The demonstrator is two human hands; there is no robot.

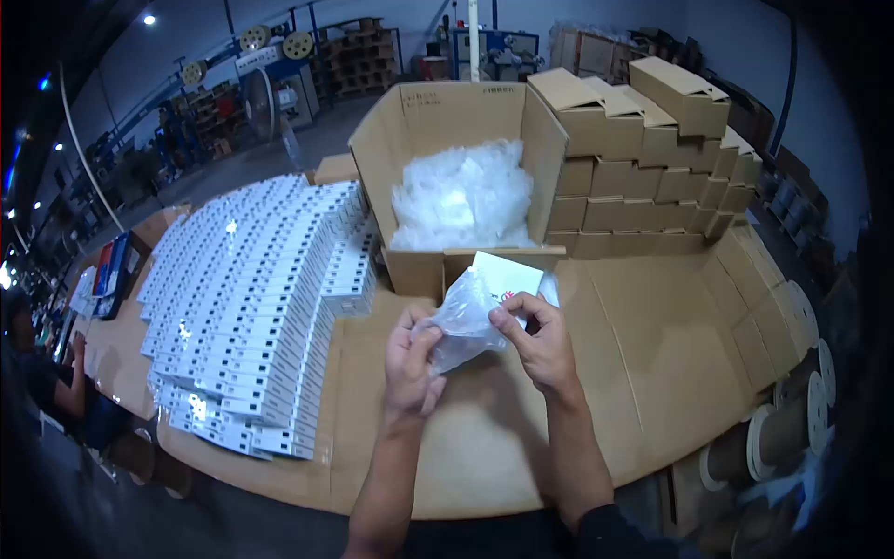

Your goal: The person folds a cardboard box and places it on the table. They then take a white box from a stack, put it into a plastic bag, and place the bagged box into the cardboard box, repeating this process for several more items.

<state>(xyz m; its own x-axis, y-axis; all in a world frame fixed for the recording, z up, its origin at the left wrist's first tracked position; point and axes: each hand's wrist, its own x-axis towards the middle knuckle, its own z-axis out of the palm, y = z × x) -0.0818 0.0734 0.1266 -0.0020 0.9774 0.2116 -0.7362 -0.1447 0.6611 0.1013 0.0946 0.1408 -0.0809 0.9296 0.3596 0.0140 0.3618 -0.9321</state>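
Both hands are over the middle of the cardboard-covered table. My left hand (416,361) is closed on the gathered side of a clear plastic bag (463,317). A white box (506,277) with small red print is partly inside the bag, tilted, its upper part showing. My right hand (538,340) pinches at the near right part of the bag and box with thumb and index finger; which of the two it grips is hard to tell. Just beyond the hands stands an open carton (416,270) holding a heap of clear plastic bags (463,197).
Rows of white boxes (247,307) are stacked at the left. Brown cartons (643,177) are piled at the back right. Cable spools (792,424) stand beyond the table's right edge. Another person's arm (74,387) shows at the far left.
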